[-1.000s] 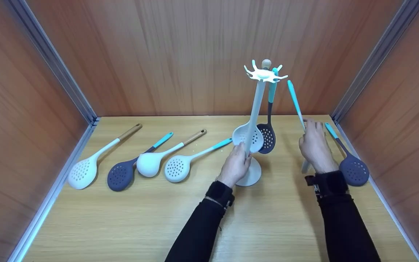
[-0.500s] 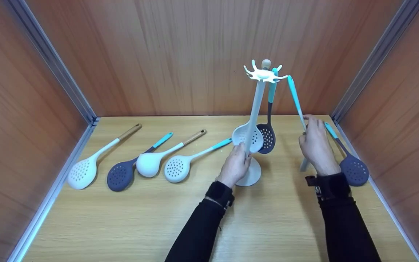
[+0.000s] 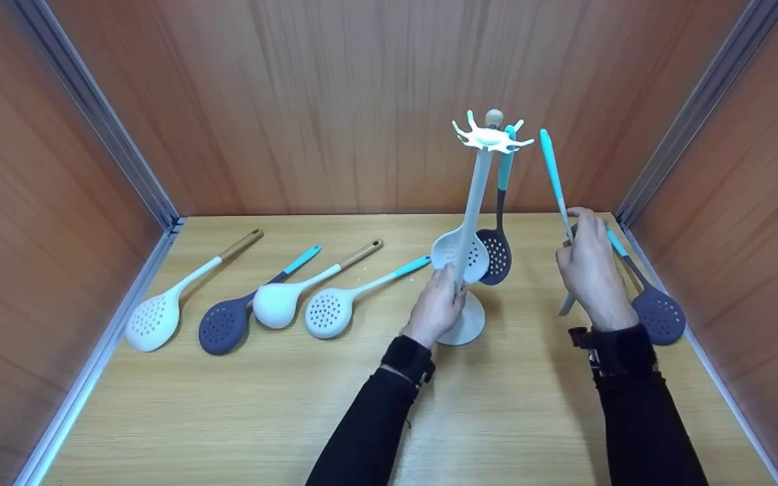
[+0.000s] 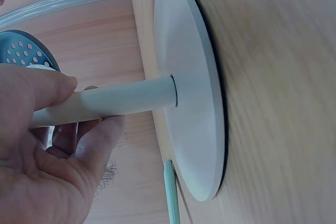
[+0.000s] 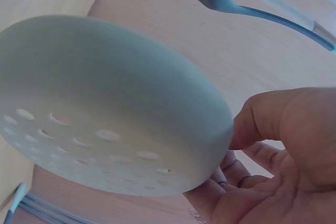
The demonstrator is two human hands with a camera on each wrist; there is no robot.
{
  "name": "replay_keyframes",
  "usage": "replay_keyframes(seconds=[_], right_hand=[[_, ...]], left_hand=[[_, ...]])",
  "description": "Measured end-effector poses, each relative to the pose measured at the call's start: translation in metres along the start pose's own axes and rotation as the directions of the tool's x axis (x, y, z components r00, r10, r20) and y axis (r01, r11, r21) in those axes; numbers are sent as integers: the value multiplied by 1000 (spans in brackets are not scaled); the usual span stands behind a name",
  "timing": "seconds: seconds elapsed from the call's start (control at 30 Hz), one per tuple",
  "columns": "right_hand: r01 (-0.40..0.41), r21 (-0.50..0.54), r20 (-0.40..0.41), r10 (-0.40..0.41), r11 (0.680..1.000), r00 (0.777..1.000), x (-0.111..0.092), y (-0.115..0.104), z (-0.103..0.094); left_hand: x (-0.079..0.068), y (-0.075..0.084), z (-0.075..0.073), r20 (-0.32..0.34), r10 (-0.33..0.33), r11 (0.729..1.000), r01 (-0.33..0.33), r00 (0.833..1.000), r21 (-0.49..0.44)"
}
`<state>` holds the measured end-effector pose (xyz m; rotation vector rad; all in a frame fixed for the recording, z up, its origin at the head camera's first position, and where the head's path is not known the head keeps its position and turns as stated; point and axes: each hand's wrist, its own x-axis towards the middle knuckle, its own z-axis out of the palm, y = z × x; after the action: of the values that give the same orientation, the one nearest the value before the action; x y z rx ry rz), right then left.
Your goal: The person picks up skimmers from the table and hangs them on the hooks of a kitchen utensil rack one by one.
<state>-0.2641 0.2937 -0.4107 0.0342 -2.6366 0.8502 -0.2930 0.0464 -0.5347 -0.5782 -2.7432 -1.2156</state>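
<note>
In the head view my left hand (image 3: pixel 435 307) grips the lower pole of a white utensil stand (image 3: pixel 477 196). Its fingers and thumb wrap that pole just above the round base (image 4: pixel 184 35) in the left wrist view. My right hand (image 3: pixel 590 273) holds a white skimmer by its neck, its turquoise handle (image 3: pixel 551 165) pointing up, right of the stand's hooks and apart from them. The right wrist view shows this skimmer's perforated head (image 5: pixel 115 93) hanging below the fingers. A white skimmer (image 3: pixel 444 253) and a dark skimmer (image 3: pixel 498 253) hang from the stand.
A dark skimmer (image 3: pixel 658 314) lies by the right wall. To the left lie a white skimmer with a wooden handle (image 3: pixel 154 320), a dark skimmer (image 3: pixel 223 327), a white ladle (image 3: pixel 277 304) and another white skimmer (image 3: pixel 329 312). Wood-look walls enclose the table (image 3: pixel 294 418).
My right hand has risen slightly with the skimmer. Its handle tip came up beside a hook, then moved higher and a little right. My left hand has stayed on the pole.
</note>
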Motion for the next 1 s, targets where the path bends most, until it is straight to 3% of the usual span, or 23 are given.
replay_keyframes(seconds=[0.57, 1.0], right_hand=[[19, 27, -54, -17, 999, 998, -7, -14, -11], [70, 42, -131, -64, 997, 989, -19, -25, -18]], left_hand=[[3, 0, 0, 25, -26, 1000, 25, 999, 8], [0, -2, 0, -5, 25, 1000, -25, 1000, 12]])
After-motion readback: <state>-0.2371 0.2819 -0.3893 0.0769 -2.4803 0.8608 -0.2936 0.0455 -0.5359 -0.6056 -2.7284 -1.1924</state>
